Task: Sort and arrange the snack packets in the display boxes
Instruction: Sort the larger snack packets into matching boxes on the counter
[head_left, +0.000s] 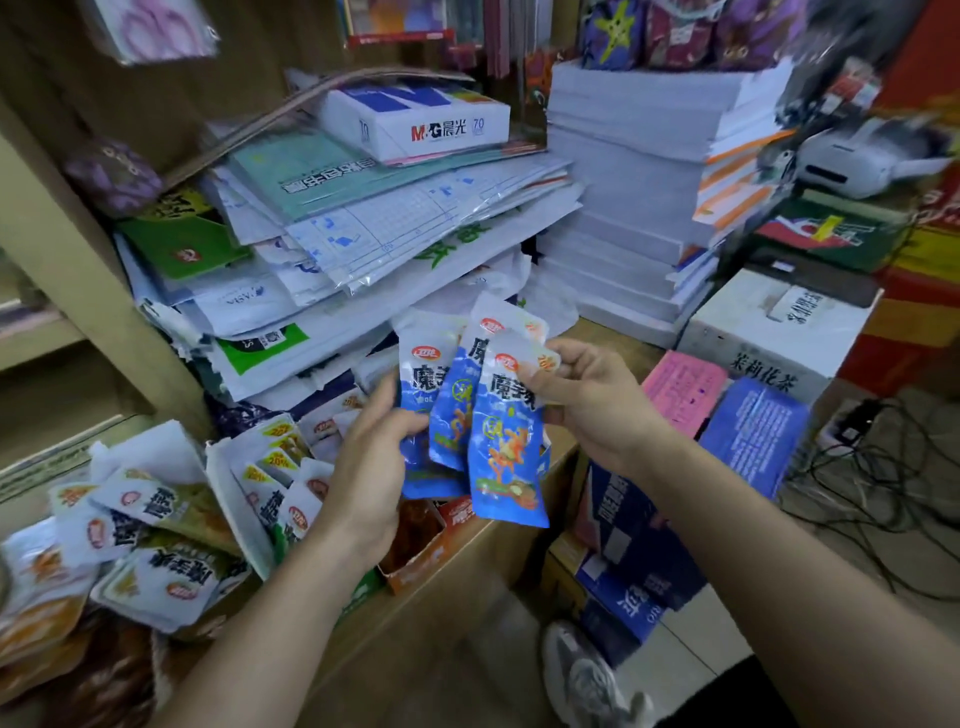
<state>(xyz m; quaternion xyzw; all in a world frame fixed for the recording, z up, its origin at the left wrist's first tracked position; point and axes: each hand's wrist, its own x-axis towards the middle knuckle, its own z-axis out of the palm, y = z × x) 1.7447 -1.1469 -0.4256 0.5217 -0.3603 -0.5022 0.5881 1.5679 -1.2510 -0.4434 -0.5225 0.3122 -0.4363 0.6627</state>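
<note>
Left hand (363, 467) grips fanned blue snack packets (506, 457); right hand (592, 400) pinches the front one's top. Likely gathering; next: squaring, then boxing.

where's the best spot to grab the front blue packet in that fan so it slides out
Pinch the front blue packet at its flat top seal, coming from the right, as the right hand does. That strip is thin, looks free of filling and is exposed on that side; its left edge overlaps the other two blue packets, which the left hand grips.
</note>
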